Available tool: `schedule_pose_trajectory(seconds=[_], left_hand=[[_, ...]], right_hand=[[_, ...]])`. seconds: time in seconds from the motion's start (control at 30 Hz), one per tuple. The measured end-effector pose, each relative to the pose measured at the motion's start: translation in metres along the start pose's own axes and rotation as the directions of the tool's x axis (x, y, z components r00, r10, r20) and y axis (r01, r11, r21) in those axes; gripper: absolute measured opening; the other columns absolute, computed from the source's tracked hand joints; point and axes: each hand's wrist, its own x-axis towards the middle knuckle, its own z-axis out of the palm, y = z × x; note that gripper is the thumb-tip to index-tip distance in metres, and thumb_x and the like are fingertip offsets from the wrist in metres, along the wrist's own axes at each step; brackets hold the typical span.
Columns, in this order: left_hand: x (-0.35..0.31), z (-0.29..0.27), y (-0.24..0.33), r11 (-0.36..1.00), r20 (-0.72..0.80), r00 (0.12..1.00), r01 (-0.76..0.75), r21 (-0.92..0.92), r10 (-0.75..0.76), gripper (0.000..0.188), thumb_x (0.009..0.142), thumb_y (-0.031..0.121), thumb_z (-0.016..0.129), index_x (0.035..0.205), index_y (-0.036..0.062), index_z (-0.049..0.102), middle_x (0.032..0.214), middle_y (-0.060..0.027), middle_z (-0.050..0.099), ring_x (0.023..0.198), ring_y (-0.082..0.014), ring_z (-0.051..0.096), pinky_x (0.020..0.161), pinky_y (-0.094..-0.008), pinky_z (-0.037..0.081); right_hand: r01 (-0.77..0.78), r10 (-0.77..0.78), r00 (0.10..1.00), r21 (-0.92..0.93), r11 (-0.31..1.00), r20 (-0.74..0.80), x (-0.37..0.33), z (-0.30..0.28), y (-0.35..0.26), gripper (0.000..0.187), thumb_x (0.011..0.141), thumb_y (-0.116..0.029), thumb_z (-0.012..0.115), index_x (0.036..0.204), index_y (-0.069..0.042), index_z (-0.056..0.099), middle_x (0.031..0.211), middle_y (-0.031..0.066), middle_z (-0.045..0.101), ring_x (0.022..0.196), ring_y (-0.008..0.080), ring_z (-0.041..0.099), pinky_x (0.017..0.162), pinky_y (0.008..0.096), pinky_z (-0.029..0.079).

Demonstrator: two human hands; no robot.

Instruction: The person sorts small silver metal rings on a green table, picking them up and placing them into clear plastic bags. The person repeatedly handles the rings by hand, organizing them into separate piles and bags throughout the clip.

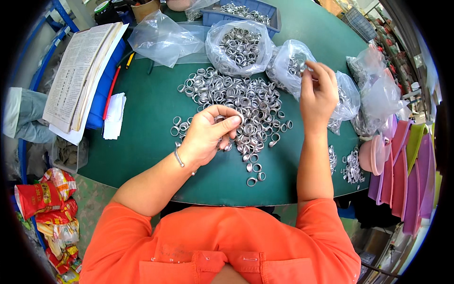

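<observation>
A heap of silver-grey metal rings [255, 97] is spread over the middle of the green table. My left hand [208, 135] is above the near left part of the heap, with a metal ring [240, 117] pinched between thumb and forefinger. Its other fingers curl under, and more rings may be hidden in the palm. At the right, my right hand [320, 92] is raised beside a clear plastic bag [286, 78] containing rings. Its thumb and forefinger come together at the bag's mouth; whatever they pinch is too small to make out.
Behind the heap stands another open bag [213, 47] of rings, with a blue bin [276, 21] beyond. Further filled bags [378, 90] and small metal parts [352, 168] lie right, near a pink container [371, 156]. Left are an open book [78, 71] and a red pencil [111, 92].
</observation>
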Motion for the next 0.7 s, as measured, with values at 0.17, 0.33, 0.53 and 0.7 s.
schedule_pose_trajectory(seconds=[0.17,0.33,0.53,0.7], left_hand=[[-0.003,0.000,0.001,0.992,-0.061,0.994,-0.086,0.094,0.091,0.015,0.082,0.005,0.065,0.094,0.0025,0.057,0.078,-0.0043,0.060,0.057,-0.0038,0.048,0.041,-0.0158,0.034],[-0.004,0.003,0.000,0.987,-0.083,0.988,-0.123,0.100,0.132,0.012,0.081,0.006,0.067,0.091,0.0032,0.061,0.068,0.0016,0.057,0.048,-0.0016,0.043,0.040,-0.0164,0.031],[-0.002,-0.003,0.006,0.995,0.042,0.999,-0.029,-0.097,0.034,0.022,0.083,0.000,0.058,0.105,0.0009,0.056,0.091,-0.0071,0.061,0.063,-0.0043,0.050,0.043,-0.0163,0.035],[0.001,0.002,0.017,0.920,-0.096,0.988,0.078,-0.383,-0.123,0.027,0.088,0.005,0.047,0.115,0.0002,0.045,0.108,-0.0201,0.055,0.063,-0.0097,0.051,0.043,-0.0185,0.038]], right_hand=[[-0.347,0.260,0.867,0.141,0.927,0.424,-0.025,-0.002,-0.021,0.016,0.078,-0.001,0.065,0.093,-0.002,0.065,0.081,0.0063,0.062,0.073,0.0114,0.059,0.060,0.0240,0.047],[-0.397,0.109,0.832,0.445,0.803,0.544,-0.078,0.006,-0.062,0.029,0.071,-0.002,0.075,0.096,0.000,0.060,0.084,0.0066,0.063,0.069,0.0103,0.059,0.057,0.0222,0.048],[-0.250,0.060,0.928,0.498,0.830,0.367,-0.086,0.006,-0.058,0.040,0.071,0.008,0.070,0.105,0.000,0.051,0.084,0.0082,0.063,0.072,0.0123,0.062,0.063,0.0229,0.051],[-0.215,0.030,0.938,0.514,0.831,0.344,-0.085,0.002,-0.056,0.045,0.071,0.010,0.069,0.109,0.000,0.048,0.083,0.0086,0.063,0.074,0.0136,0.063,0.063,0.0237,0.051]])
